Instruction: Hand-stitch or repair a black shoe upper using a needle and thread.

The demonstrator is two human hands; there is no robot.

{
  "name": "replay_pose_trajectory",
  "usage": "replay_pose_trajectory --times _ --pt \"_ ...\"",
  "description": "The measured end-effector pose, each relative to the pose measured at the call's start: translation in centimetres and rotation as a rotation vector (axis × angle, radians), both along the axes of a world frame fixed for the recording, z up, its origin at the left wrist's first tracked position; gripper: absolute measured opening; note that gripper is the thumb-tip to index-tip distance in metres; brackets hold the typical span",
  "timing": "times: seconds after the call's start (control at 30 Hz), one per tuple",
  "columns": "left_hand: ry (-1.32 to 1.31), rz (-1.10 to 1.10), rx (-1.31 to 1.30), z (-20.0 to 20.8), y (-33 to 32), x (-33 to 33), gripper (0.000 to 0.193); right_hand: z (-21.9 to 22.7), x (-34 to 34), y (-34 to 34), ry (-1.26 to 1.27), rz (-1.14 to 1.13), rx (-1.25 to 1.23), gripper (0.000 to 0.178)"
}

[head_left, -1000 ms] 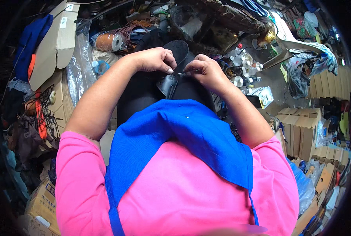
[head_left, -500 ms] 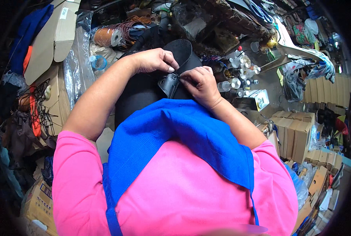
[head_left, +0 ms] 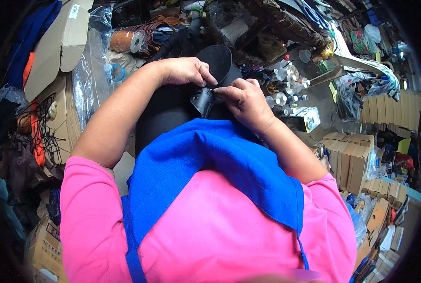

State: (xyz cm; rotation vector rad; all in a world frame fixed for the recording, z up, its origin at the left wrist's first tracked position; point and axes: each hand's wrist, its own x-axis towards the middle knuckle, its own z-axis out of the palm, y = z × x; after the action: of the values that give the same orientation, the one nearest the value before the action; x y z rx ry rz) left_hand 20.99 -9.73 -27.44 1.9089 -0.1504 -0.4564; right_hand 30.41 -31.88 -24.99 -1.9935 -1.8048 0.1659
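Note:
A small black leather piece [head_left: 202,103] with a pointed lower end and several round marks lies over my dark-clad lap. My left hand [head_left: 186,72] comes in from the far left, its thumb and forefinger pinched at the piece's upper edge. From the right, my right hand [head_left: 244,100] pinches the upper right corner, its fingertips almost touching the left ones. Whether a thread or lace runs between the fingertips is too small to tell. Just beyond my fingers stands a black thing with a wide oval rim [head_left: 220,59]. My blue apron [head_left: 210,139] bunches below the leather.
At the far left are an orange spool [head_left: 125,42], clear plastic sheeting [head_left: 90,70] and a tall cardboard sheet [head_left: 54,56]. Several clear bottles [head_left: 290,80] and a rectangular can [head_left: 307,118] stand right of my right hand. Cardboard boxes [head_left: 352,160] are stacked farther right.
My right hand has shifted slightly, its forefinger now straighter along the leather's top edge. The left fingers have moved a little closer to the right ones. The leather piece stays in place.

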Motion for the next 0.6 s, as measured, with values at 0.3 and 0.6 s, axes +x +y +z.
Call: replay_pose_trajectory --times 0.3,0.6 --pt "-0.133 -0.054 0.264 0.7 -0.5 0.2 0.035 3.5 0.2 2.3 -0.171 0.114 -0.320 0.026" --pt "-0.657 -0.043 0.768 2.3 -1.4 1.6 0.001 4.1 0.5 4.6 -0.329 0.177 -0.386 0.015"
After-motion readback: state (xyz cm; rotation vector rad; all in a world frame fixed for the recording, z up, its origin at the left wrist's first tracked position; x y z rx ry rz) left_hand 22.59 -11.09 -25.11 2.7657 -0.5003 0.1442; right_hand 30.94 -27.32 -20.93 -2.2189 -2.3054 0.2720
